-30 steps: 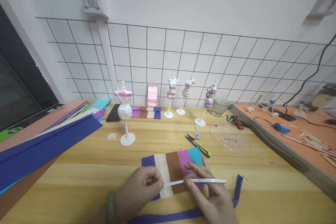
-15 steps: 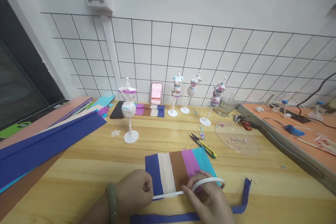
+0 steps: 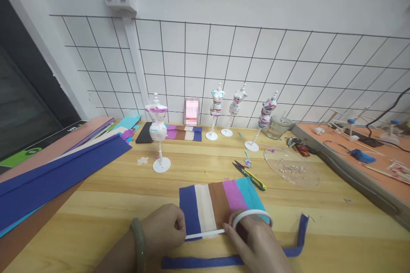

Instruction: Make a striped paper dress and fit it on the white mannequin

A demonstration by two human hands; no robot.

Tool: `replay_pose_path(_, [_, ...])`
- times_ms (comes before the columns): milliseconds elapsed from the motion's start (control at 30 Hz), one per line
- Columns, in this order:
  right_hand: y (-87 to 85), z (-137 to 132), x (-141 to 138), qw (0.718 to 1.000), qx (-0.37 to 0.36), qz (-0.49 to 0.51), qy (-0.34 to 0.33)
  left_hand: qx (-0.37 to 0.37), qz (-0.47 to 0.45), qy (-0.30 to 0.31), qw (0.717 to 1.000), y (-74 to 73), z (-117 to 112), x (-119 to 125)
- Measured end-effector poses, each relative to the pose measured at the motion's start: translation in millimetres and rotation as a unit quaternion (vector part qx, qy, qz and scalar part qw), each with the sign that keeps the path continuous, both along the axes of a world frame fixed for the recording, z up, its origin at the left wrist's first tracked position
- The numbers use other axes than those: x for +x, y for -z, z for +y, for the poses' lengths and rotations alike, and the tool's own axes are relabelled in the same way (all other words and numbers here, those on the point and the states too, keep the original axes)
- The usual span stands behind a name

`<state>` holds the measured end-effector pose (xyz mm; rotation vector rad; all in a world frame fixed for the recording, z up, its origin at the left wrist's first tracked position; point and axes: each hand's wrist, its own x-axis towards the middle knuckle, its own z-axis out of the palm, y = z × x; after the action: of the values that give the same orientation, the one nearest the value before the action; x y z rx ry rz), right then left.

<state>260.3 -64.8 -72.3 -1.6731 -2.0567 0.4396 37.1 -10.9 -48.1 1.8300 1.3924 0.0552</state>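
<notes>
My left hand (image 3: 165, 227), a green bangle at its wrist, is closed in a pinch on the free end of a narrow white tape (image 3: 205, 234). My right hand (image 3: 254, 239) is closed around the tape roll (image 3: 253, 212), fingers through its ring. Between the hands the tape runs taut along the near edge of a striped paper sheet (image 3: 218, 204) with blue, cream, brown, purple and turquoise bands. Nearer to me lies a blue paper strip (image 3: 201, 262), partly hidden under my right hand.
Yellow-handled thread snips (image 3: 253, 178) lie beyond the sheet. Small dress-form stands (image 3: 162, 164) rise at the back, near a propped phone (image 3: 192, 111). Coloured papers (image 3: 64, 179) are stacked at left. A clear dish of beads (image 3: 291, 168) and an orange-topped tray (image 3: 349, 158) sit at right.
My right hand has turned the tape roll so its ring stands rounder, and the tape has shifted slightly upward over the sheet. My left hand keeps its pinch; the view has moved slightly.
</notes>
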Motion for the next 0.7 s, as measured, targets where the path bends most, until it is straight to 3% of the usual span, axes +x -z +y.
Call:
replay_pose_path(167, [-0.7, -1.6, 0.2, 0.999, 0.040, -0.006, 0.012, 0.011, 0.005, 0.001, 1.000, 4.8, -0.5, -0.3])
replay_pose_path(467, [1.3, -0.3, 1.8, 0.999, 0.032, -0.029, 0.006, 0.021, -0.019, -0.006, 1.000, 0.5, 1.0, -0.5])
replay_pose_path(600, [0.8, -0.4, 2.3, 1.000, 0.007, -0.029, 0.009, -0.015, -0.061, 0.002, 0.998, -4.7, 3.1, -0.5])
replay_pose_path(700, [0.0, -1.3, 2.4, 0.999, -0.022, -0.026, 0.016, -0.052, -0.083, 0.016, 0.995, 0.2, 6.4, -1.0])
